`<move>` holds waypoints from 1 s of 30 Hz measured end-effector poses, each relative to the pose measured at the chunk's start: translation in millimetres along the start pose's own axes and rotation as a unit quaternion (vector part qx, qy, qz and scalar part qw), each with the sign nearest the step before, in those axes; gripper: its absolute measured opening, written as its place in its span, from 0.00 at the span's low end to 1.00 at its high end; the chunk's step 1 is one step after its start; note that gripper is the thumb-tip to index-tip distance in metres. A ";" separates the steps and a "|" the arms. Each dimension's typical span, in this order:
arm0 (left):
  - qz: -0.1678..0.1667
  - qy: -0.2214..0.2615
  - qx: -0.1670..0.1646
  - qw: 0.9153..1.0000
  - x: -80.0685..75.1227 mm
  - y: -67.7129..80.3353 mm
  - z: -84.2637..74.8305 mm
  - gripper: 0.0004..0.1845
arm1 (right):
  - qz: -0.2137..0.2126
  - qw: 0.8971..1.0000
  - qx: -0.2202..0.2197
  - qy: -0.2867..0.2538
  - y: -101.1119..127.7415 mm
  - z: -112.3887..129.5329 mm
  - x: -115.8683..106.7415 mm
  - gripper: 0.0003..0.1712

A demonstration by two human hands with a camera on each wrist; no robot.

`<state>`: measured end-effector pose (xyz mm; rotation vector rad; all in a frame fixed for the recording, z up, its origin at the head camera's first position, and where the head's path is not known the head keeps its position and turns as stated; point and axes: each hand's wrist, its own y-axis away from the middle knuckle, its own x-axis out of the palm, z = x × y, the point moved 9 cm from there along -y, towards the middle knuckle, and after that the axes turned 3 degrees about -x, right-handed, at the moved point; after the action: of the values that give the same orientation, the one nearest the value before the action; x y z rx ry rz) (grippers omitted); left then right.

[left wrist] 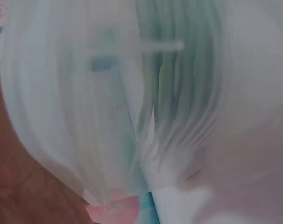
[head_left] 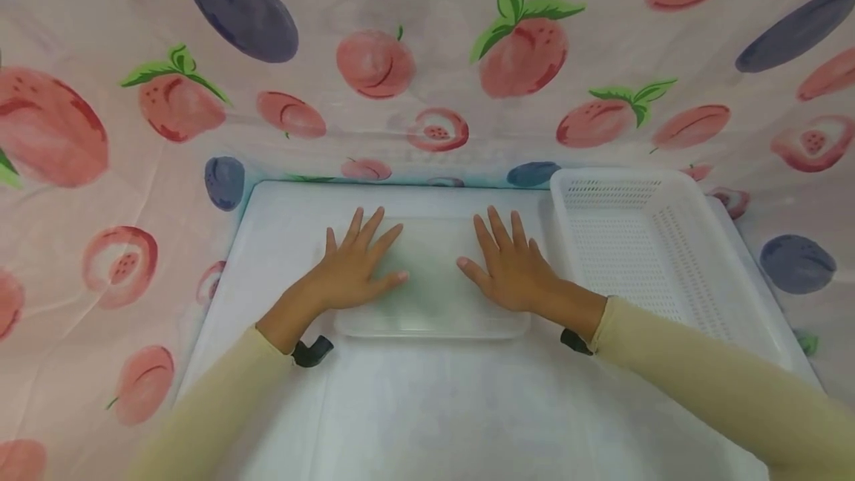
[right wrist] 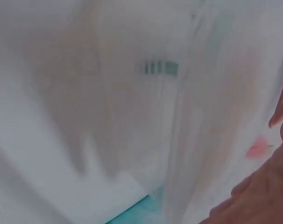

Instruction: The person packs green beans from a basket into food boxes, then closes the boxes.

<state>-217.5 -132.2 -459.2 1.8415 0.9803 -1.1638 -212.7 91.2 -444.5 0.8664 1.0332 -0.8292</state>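
— The clear plastic bag — where does it lie?

— Flat on the white table, in the middle, just left of the white basket. Its long axis runs left to right, and its near edge faces the person.

— And the hands?

— Both lie on top of it, palms down. The left hand presses the bag's left part, the right hand its right part, with a bare strip of bag between them. Fingers point to the far side.

— Is either grip pinching anything?

— No — the fingers of both are spread and straight, pressing flat, curled round nothing.

— Which hand is nearer the basket?

— The right one; the basket stands just beside it, to the right. The wrist views are too blurred to add much — only folds of pale film and a bit of skin.

— What lies about the table?

— A fruit-print cloth, draped round it.
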 end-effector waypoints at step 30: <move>0.018 0.103 0.028 0.994 2.8 -9.8 2.4 0.51 | 0.085 0.990 0.004 -0.109 -13.7 -13.4 7.0 0.50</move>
<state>-226.2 -129.3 -464.3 2.0458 1.0328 -1.0031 -227.6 96.3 -457.5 0.8379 0.7558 -0.7654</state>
